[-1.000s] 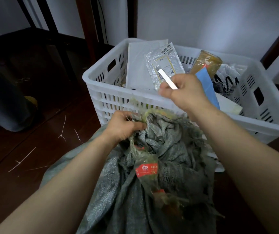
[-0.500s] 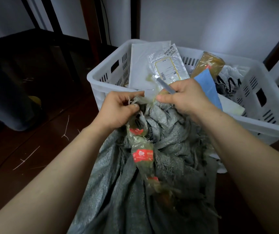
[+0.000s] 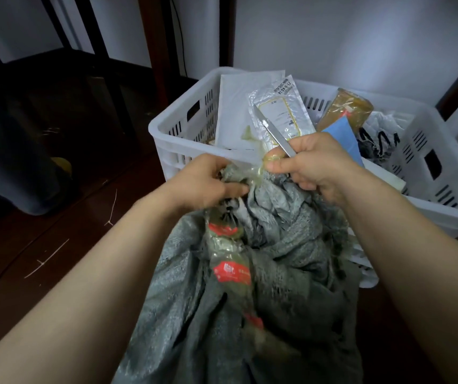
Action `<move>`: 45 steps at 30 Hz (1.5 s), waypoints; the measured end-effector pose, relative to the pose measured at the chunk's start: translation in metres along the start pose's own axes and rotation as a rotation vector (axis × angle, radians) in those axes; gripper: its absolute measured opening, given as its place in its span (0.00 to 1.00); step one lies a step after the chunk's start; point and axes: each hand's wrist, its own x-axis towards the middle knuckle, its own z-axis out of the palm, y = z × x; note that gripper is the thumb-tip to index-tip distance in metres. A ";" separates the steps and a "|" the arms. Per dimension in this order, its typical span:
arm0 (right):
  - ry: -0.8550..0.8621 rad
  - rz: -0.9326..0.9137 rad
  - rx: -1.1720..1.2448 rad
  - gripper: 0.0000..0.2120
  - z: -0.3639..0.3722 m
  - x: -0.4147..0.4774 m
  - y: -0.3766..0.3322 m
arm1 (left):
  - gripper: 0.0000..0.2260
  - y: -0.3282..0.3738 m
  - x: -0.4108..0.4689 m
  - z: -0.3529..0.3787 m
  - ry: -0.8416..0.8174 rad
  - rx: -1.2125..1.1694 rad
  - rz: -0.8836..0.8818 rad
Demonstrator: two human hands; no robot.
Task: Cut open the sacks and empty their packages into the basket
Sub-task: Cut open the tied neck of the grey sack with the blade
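— How many of each do we have here?
— One sack (image 3: 286,273), one basket (image 3: 164,139), one knife (image 3: 273,131) and our two hands. In the basket we count five packages that show: a white mailer (image 3: 236,106), a silvery pouch (image 3: 283,103), an amber bundle (image 3: 345,106), a blue packet (image 3: 342,134) and a black-and-white bag (image 3: 383,134).

— What are they made of?
— The sack is grey woven plastic, coarse and crumpled, with its neck bunched into folds. A twisted strip of yellowish clear tape (image 3: 230,253) runs down it, carrying at least two red labels. The basket is white moulded plastic, rectangular, with slotted walls and handle cut-outs. The mailer is flat and matt, and the pouch is glossy and wrinkled. The bundle is rounded and wrapped in shiny film.

— And our hands?
— Our left hand (image 3: 205,181) grips the bunched neck, fingers curled round it. Our right hand (image 3: 316,164) holds the thin, flat metal knife with its blade pointing up over the basket. Its thumb and forefinger pinch the end of the tape.

— Where does the sack sit?
— On the dark floor (image 3: 56,217) in front of the basket, its top at the near rim.
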 end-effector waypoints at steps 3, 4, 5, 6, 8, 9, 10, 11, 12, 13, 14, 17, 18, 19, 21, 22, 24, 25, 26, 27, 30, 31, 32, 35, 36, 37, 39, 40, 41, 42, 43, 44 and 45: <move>0.058 0.013 -0.025 0.11 -0.004 -0.002 -0.002 | 0.08 -0.017 0.007 0.009 0.130 -0.021 -0.042; 0.077 0.004 -0.044 0.10 -0.007 -0.004 -0.005 | 0.08 -0.021 0.009 0.009 0.154 -0.040 -0.063; 0.066 -0.007 -0.059 0.10 -0.010 -0.007 -0.007 | 0.08 -0.024 0.011 0.007 0.174 -0.069 -0.085; 0.016 -0.012 -0.083 0.12 -0.013 -0.010 -0.010 | 0.07 -0.026 0.013 0.005 0.192 -0.089 -0.098; -0.153 0.008 -0.198 0.14 -0.014 -0.018 -0.013 | 0.06 -0.029 0.018 0.004 0.231 -0.091 -0.103; -0.227 0.035 -0.272 0.14 -0.013 -0.021 -0.013 | 0.06 -0.029 0.019 0.004 0.245 -0.083 -0.104; -0.279 0.065 -0.344 0.14 -0.010 -0.024 -0.012 | 0.06 -0.028 0.020 0.005 0.257 -0.076 -0.107; -0.311 0.088 -0.405 0.14 -0.007 -0.025 -0.011 | 0.05 -0.028 0.021 0.005 0.269 -0.069 -0.107; -0.327 0.104 -0.447 0.14 -0.004 -0.025 -0.009 | 0.05 -0.027 0.021 0.006 0.283 -0.060 -0.104; -0.335 0.117 -0.472 0.14 -0.002 -0.024 -0.009 | 0.05 -0.027 0.022 0.006 0.298 -0.044 -0.097; -0.336 0.131 -0.487 0.14 -0.001 -0.023 -0.009 | 0.05 -0.027 0.021 0.006 0.312 -0.021 -0.089; -0.335 0.159 -0.538 0.14 0.003 -0.021 -0.012 | 0.06 -0.025 0.020 0.006 0.355 0.067 -0.059; -0.334 0.158 -0.552 0.14 0.003 -0.022 -0.013 | 0.06 -0.024 0.019 0.006 0.367 0.105 -0.046; -0.332 0.153 -0.565 0.15 0.004 -0.022 -0.013 | 0.06 -0.023 0.019 0.005 0.377 0.148 -0.028; -0.324 0.149 -0.580 0.15 0.005 -0.022 -0.014 | 0.06 -0.021 0.017 0.003 0.380 0.227 0.004; -0.316 0.153 -0.582 0.15 0.006 -0.023 -0.014 | 0.07 -0.020 0.017 0.003 0.374 0.260 0.014; -0.297 0.159 -0.582 0.15 0.008 -0.023 -0.013 | 0.09 -0.018 0.015 0.003 0.369 0.338 0.039; -0.287 0.155 -0.585 0.15 0.009 -0.023 -0.013 | 0.10 -0.018 0.015 0.004 0.372 0.380 0.052; -0.274 0.144 -0.594 0.15 0.011 -0.023 -0.012 | 0.10 -0.018 0.015 0.004 0.378 0.417 0.063; -0.261 0.127 -0.615 0.15 0.012 -0.023 -0.012 | 0.10 -0.018 0.015 0.004 0.383 0.446 0.072; -0.215 0.032 -0.750 0.15 0.016 -0.021 -0.009 | 0.12 -0.019 0.015 0.005 0.385 0.484 0.091; -0.194 -0.011 -0.813 0.15 0.019 -0.019 -0.007 | 0.11 -0.018 0.014 0.005 0.380 0.490 0.095; -0.173 -0.050 -0.871 0.15 0.021 -0.017 -0.005 | 0.10 -0.017 0.014 0.006 0.372 0.498 0.094; -0.115 -0.100 -0.949 0.16 0.026 -0.013 -0.001 | 0.08 -0.018 0.015 0.008 0.329 0.476 0.088; -0.094 -0.113 -0.962 0.16 0.028 -0.013 0.001 | 0.07 -0.018 0.015 0.009 0.308 0.444 0.087; -0.075 -0.127 -0.976 0.16 0.029 -0.013 0.003 | 0.06 -0.018 0.016 0.010 0.293 0.416 0.083; -0.042 -0.151 -0.968 0.16 0.032 -0.010 0.007 | 0.05 -0.017 0.017 0.010 0.298 0.374 0.062; -0.013 -0.163 -0.885 0.15 0.031 -0.007 0.006 | 0.06 -0.016 0.018 0.009 0.307 0.358 0.058; 0.029 -0.174 -0.749 0.13 0.028 -0.002 0.004 | 0.06 -0.017 0.020 0.010 0.301 0.353 0.053; 0.081 -0.171 -0.577 0.11 0.023 0.002 -0.001 | 0.06 -0.020 0.021 0.011 0.279 0.363 0.038; 0.141 -0.150 -0.343 0.11 0.014 0.006 -0.010 | 0.05 -0.023 0.019 0.013 0.249 0.380 0.016; 0.191 -0.101 -0.087 0.12 0.003 0.007 -0.018 | 0.06 -0.027 0.016 0.015 0.224 0.390 -0.004; 0.225 -0.071 0.098 0.13 -0.006 0.008 -0.022 | 0.05 -0.030 0.014 0.017 0.208 0.384 -0.015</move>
